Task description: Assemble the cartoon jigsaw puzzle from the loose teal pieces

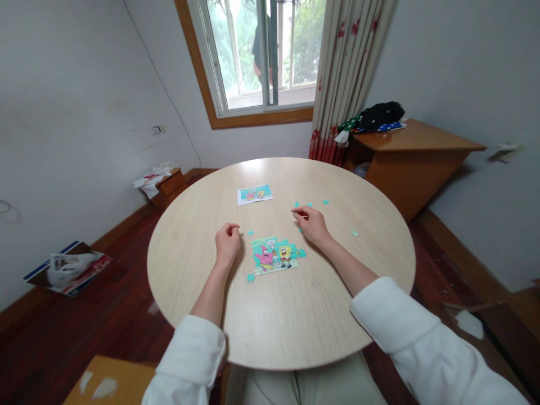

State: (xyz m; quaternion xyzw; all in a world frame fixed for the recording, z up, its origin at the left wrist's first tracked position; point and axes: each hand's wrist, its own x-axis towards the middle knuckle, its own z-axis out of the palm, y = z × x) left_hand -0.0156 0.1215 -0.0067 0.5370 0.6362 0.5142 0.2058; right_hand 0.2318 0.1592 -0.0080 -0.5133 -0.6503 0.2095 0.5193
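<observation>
Between left grip (228, 245) and right grip (313, 225), slightly nearside, the puzzle (275, 260).

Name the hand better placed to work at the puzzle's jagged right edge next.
The right hand, I'd judge: it is just beyond that side of the puzzle, with several loose pieces close by, while the left hand is off the opposite side.
</observation>
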